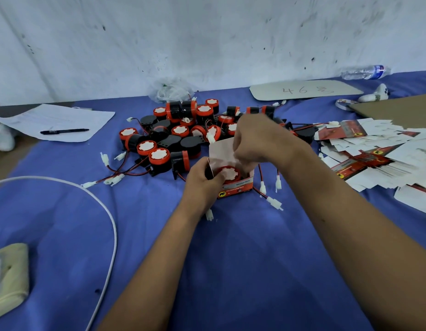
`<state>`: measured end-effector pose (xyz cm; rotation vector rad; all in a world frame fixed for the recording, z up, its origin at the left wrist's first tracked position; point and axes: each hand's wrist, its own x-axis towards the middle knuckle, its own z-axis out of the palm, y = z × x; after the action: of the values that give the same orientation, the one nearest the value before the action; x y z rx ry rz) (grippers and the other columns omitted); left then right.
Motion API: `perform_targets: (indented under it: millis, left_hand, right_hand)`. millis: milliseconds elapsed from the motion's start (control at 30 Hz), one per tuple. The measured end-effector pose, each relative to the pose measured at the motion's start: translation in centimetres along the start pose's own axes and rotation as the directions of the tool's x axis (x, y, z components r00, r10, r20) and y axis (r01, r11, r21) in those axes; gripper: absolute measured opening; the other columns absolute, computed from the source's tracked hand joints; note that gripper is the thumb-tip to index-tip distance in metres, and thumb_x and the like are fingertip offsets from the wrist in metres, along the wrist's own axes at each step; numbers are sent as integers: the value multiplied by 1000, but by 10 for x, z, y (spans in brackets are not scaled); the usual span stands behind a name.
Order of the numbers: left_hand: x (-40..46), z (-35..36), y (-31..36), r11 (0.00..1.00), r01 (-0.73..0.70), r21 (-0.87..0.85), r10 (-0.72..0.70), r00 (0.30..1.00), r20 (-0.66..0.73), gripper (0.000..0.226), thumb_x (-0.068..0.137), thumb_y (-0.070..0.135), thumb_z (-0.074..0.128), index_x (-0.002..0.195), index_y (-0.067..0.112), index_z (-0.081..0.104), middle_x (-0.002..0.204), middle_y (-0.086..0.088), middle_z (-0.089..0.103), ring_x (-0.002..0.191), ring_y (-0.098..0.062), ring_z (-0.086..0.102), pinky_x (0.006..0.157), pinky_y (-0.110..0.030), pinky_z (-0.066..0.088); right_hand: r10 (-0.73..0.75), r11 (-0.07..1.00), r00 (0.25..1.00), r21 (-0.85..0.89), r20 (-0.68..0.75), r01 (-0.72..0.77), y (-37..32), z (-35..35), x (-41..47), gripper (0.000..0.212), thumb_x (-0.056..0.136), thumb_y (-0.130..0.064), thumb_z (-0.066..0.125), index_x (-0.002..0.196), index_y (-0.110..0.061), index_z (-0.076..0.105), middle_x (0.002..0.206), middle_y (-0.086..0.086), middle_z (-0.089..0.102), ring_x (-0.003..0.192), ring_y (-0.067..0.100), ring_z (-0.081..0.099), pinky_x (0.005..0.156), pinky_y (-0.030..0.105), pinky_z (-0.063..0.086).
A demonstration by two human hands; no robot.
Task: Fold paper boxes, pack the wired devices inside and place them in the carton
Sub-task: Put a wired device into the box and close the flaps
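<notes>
Blue cloth covers the worktable [64, 223]. Left hand [202, 181] grips the small red-and-white paper box [233, 181], red-capped black wired device [230, 174] inside; right hand [257, 139], above, pinches its white flap [222, 149]. Packing step; next, probably tuck the flap shut.

Both forearms reach fwd, bare, converging at centre. Left hand [202, 180] low, fingers curled, gripping. Right hand [257, 139] higher and just beyond it, knuckles up, wrist bent down, fingertips pinched together.
</notes>
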<state>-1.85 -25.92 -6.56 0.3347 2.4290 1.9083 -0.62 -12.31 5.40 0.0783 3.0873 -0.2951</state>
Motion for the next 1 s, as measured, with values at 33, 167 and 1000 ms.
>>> perform_targets:
  millis: [33,167,1000]
  left_hand:
    - [1,0,0,1000,4,8,-4,1000,-7,22,95,13,71,117,14,67,106,3,74,101,-13,70,82,-28,59]
    - [1,0,2,1000,10,11,-10,1000,-19,28,91,17,77,117,15,69,104,5,74,96,-10,70,78,-23,58]
    - [0,0,4,999,24,-47,-23,1000,11,24,90,16,78,112,15,70,99,2,76,93,-14,73,85,-36,62]
  right_hand:
    - [3,1000,996,25,-92,0,3,-3,-1,13,75,2,65,84,-6,69,84,12,72,73,24,69,65,37,61]
    - [-1,998,962,59,-272,18,3,1,-7,17,82,-2,62,97,-2,71,91,15,72,84,27,69,78,42,60]
    - [38,995,952,99,-305,-8,-9,72,-23,15,90,1,56,98,-12,53,102,4,50,79,18,43,68,29,39]
